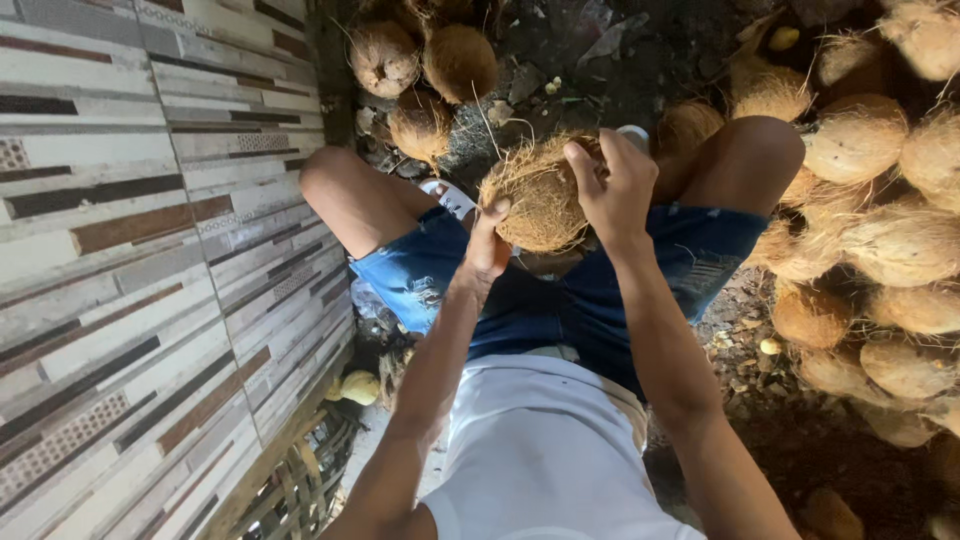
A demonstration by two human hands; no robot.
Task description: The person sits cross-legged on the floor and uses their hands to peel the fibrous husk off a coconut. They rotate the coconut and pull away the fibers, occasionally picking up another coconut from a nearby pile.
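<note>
While both hands work in front of the person's lap, one fibrous brown coconut (540,195) sits between them, raised just above the knees. Its left hand (487,245) grips the nut's lower left side, thumb pressed on the husk. Its right hand (612,190) clamps over the upper right side, fingers (580,165) curled across the top. Beyond the hands, three husked coconuts (420,70) lie on the dark ground. To the right of the right hand a large heap of coconuts (890,230) is stacked, well over ten, too crowded to count exactly. To the left of the left hand stands one striped tiled wall (130,260). Below the left forearm, near the wall, a woven basket (290,480) and one yellowish piece (358,387) show.
</note>
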